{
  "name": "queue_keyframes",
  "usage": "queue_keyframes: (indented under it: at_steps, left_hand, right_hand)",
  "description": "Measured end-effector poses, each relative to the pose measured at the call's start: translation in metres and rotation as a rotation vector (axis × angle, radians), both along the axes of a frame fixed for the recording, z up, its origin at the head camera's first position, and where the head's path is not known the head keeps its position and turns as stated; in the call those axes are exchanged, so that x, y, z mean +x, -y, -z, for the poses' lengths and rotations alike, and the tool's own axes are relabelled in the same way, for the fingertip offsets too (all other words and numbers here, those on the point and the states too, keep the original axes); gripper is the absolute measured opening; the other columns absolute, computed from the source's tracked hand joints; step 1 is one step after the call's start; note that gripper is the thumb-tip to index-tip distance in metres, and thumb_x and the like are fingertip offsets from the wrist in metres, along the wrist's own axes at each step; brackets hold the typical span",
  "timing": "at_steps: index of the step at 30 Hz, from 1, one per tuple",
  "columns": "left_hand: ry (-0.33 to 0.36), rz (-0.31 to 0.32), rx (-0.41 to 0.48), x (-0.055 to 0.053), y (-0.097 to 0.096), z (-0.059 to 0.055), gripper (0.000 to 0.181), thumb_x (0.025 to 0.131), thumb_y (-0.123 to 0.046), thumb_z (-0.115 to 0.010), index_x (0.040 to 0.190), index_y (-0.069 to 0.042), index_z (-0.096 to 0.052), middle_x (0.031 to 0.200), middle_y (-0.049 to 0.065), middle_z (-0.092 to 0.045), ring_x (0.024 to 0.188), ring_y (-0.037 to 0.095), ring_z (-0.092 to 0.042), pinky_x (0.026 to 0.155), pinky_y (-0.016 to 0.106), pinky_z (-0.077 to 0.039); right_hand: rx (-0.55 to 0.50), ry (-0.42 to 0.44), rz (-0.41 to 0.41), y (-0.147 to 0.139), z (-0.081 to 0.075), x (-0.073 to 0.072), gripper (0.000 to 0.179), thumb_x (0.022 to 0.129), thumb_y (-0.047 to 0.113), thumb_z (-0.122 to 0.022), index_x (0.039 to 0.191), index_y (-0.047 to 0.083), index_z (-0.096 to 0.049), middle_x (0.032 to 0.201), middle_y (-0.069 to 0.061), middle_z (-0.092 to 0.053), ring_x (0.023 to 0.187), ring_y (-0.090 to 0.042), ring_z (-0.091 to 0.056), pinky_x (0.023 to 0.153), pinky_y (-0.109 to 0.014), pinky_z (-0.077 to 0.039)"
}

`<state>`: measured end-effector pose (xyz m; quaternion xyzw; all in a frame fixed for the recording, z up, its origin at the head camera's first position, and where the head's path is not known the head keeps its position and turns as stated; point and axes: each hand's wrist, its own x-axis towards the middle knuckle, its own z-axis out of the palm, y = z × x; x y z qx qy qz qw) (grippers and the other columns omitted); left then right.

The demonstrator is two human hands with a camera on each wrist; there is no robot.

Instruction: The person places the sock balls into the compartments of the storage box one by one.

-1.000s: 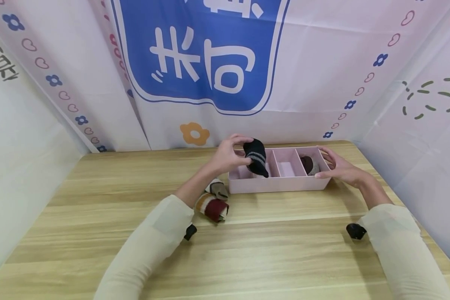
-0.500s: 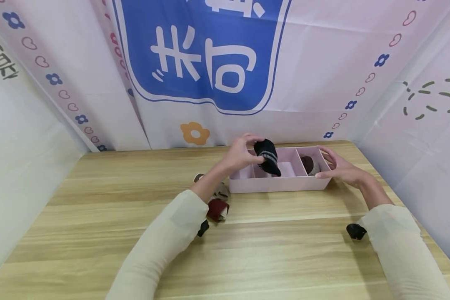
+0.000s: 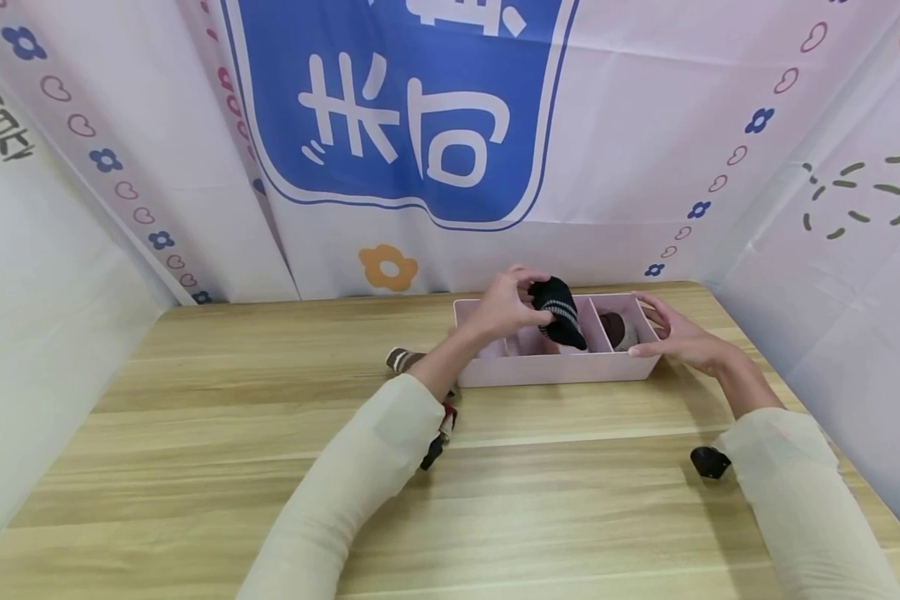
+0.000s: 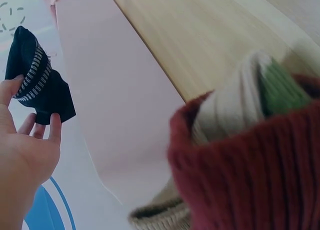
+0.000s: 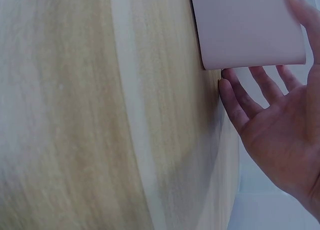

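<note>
In my left hand [image 3: 506, 304] is a rolled black sock [image 3: 557, 310] with pale stripes, pinched between thumb and fingers. It hangs tilted over a middle compartment of a long pink divided box [image 3: 555, 371]. My right hand [image 3: 682, 337] grips the box's right end, thumb at the front corner and fingers around the end wall. Inside the rightmost compartment lies a dark brown and grey sock roll [image 3: 612, 327]. Left of the box, a brown striped sock [image 3: 403, 359] and a dark red sock [image 4: 255, 170] with cream and green inside are partly hidden by my left arm in the head view.
The box stands on a wooden table [image 3: 195, 450], near its back edge. A printed white cloth [image 3: 607, 167] hangs close behind. Black wrist devices sit under both sleeves, the right one [image 3: 710, 462] fully visible.
My left hand has carried the black sock rightward along the box, from its left part to over a middle compartment. The left forearm now covers more of the table socks. My right hand stays put.
</note>
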<state>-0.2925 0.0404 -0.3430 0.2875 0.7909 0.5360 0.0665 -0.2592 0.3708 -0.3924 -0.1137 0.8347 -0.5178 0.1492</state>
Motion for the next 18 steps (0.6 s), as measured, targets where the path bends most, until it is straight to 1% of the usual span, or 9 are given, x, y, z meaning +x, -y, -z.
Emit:
queue_keyframes:
  at_steps: [5, 9, 11, 13, 16, 18]
  left_hand:
    - [-0.010, -0.017, -0.033, 0.002, -0.009, 0.000, 0.059, 0.082, -0.001, -0.079, 0.138, 0.004, -0.061, 0.141, 0.019, -0.051, 0.115, 0.034, -0.059, 0.096, 0.029, -0.056]
    - [-0.015, -0.029, -0.045, 0.003, -0.018, 0.003, 0.058, 0.082, -0.002, -0.080, 0.137, 0.004, -0.062, 0.142, 0.018, -0.051, 0.114, 0.033, -0.059, 0.094, 0.026, -0.055]
    - [-0.035, -0.034, -0.063, 0.004, -0.024, 0.004, 0.058, 0.082, -0.003, -0.080, 0.137, 0.004, -0.063, 0.142, 0.018, -0.052, 0.114, 0.033, -0.060, 0.095, 0.027, -0.055]
    - [-0.072, -0.033, -0.091, 0.005, -0.029, 0.006, 0.058, 0.081, -0.003, -0.081, 0.136, 0.004, -0.063, 0.140, 0.019, -0.053, 0.114, 0.033, -0.060, 0.097, 0.028, -0.055]
    - [-0.128, -0.040, -0.149, 0.005, -0.035, 0.008, 0.059, 0.081, -0.006, -0.082, 0.136, 0.004, -0.064, 0.136, 0.018, -0.055, 0.113, 0.032, -0.060, 0.095, 0.025, -0.054]
    - [-0.152, -0.048, -0.184, 0.006, -0.038, 0.008, 0.059, 0.081, -0.007, -0.083, 0.136, 0.003, -0.064, 0.134, 0.016, -0.056, 0.112, 0.030, -0.060, 0.092, 0.022, -0.053]
  right_hand:
    - [0.008, -0.001, 0.003, 0.000, 0.001, -0.001, 0.110, 0.089, 0.003, -0.074, 0.166, 0.010, 0.003, 0.169, -0.030, 0.003, 0.155, -0.051, 0.001, 0.121, -0.068, -0.010]
    - [0.022, -0.002, 0.004, 0.000, 0.001, -0.001, 0.109, 0.089, 0.005, -0.074, 0.166, 0.010, 0.003, 0.169, -0.030, 0.004, 0.155, -0.051, 0.001, 0.121, -0.069, -0.009]
    - [0.024, -0.002, 0.003, 0.000, 0.000, 0.000, 0.109, 0.089, 0.006, -0.074, 0.166, 0.010, 0.003, 0.169, -0.030, 0.004, 0.155, -0.051, 0.001, 0.120, -0.069, -0.009]
    - [0.028, -0.003, 0.002, 0.000, 0.000, 0.001, 0.109, 0.090, 0.006, -0.074, 0.166, 0.011, 0.003, 0.169, -0.030, 0.005, 0.155, -0.052, 0.002, 0.120, -0.070, -0.009]
    - [0.036, -0.001, 0.003, 0.001, -0.001, 0.002, 0.108, 0.090, 0.007, -0.074, 0.166, 0.011, 0.003, 0.169, -0.030, 0.005, 0.155, -0.051, 0.002, 0.120, -0.070, -0.009]
    - [0.041, 0.001, 0.004, 0.001, -0.001, 0.002, 0.108, 0.091, 0.008, -0.074, 0.166, 0.011, 0.003, 0.169, -0.030, 0.005, 0.155, -0.051, 0.003, 0.120, -0.070, -0.009]
